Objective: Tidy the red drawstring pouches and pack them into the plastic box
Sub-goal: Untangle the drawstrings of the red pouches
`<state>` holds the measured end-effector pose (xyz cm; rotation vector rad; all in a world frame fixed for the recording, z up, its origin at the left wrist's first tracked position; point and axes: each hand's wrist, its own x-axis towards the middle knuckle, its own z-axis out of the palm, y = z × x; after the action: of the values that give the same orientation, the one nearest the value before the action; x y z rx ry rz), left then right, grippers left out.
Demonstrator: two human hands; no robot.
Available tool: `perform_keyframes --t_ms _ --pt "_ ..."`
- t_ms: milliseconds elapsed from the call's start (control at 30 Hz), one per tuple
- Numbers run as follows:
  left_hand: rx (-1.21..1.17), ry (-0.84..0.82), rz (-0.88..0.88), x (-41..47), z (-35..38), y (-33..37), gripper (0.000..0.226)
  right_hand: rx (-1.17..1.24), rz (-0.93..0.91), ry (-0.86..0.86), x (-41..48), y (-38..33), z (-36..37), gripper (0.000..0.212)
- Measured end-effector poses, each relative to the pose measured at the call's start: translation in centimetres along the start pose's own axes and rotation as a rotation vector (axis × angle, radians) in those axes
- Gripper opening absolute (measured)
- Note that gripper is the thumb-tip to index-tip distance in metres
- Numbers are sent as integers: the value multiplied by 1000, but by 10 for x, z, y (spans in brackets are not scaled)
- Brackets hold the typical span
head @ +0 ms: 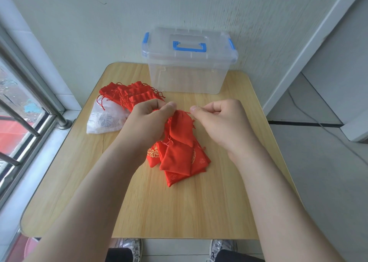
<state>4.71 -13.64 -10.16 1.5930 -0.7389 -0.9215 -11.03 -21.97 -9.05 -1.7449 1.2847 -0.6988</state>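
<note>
The wooden worktop [179, 212] carries everything. At its far edge, against the wall, stands the clear plastic box [187, 76]. Its lid [189, 36] is on, the blue handle lying flat, and the side clips appear to be down. Through the walls it looks empty, so packing has not begun, and the lid will have to come off first.

Left of the box lies a row of tidied pouches [129, 94], necks gathered and overlapping one another, partly resting on a white mesh bag [105, 120]. In the middle of the worktop is a heap of loose pouches [179, 160], flat, crossed over each other, some showing gold print. These seem to be the ones left to do, and they look fewer than the finished row.

Above that heap both hands work on one pouch [180, 128]. The left hand [147, 122] has its grip clamped on the gathered neck. The right hand [217, 120] has its grip pinched together on the drawstring [188, 112], drawn taut to the right. The step in hand looks like cinching this pouch shut.

Little blocks the way: loose red strings trail from both piles and could snag on one another when lifted.
</note>
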Motion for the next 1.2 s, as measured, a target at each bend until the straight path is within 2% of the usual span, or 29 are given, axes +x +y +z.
perform_keyframes --t_ms 100,267,367,467,700,833,933,1200 --pt "-98 -35 6 1 0 -1 28 17 -1 31 0 -2 0 24" --pt "-354 -2 -30 0 9 6 17 48 -27 70 -1 -6 3 26" --pt "-474 5 -59 1 12 8 24 41 -50 58 -1 -6 6 27" --pt "-484 38 -47 1 11 7 9 14 -55 61 -2 -6 7 29" --pt "-473 7 2 -1 11 7 16 -82 -140 59 -6 -10 8 25" --pt "-378 -7 35 -2 10 8 37 -97 -164 62 -7 -10 7 19" --pt "-217 4 31 -3 10 6 38 -86 -200 55 -6 -9 6 11" --pt "92 -32 94 -5 15 0 40 -45 -309 -26 -9 -12 7 12"
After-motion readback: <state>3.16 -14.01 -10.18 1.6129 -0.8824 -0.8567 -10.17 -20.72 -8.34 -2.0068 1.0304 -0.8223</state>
